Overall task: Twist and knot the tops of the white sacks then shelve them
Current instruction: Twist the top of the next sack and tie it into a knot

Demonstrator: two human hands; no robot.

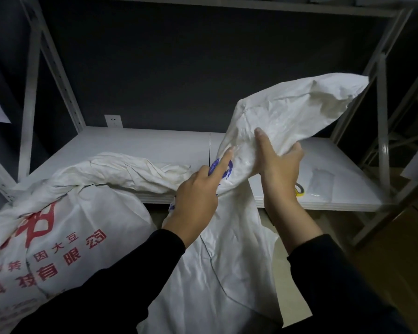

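Observation:
A white woven sack with blue print stands in front of me, its gathered top rising up and to the right over the white shelf board. My right hand grips the sack's neck, thumb on one side and fingers curled round the other. My left hand holds the neck just below, index finger stretched along the cloth. A second white sack with red print leans at the left, its loose top draped onto the shelf's front edge.
The grey metal shelf frame has slanted uprights left and right. On the board's right part lie a yellow-and-black object and a small clear plastic bag. Cardboard boxes stand at the right. A wall socket sits behind.

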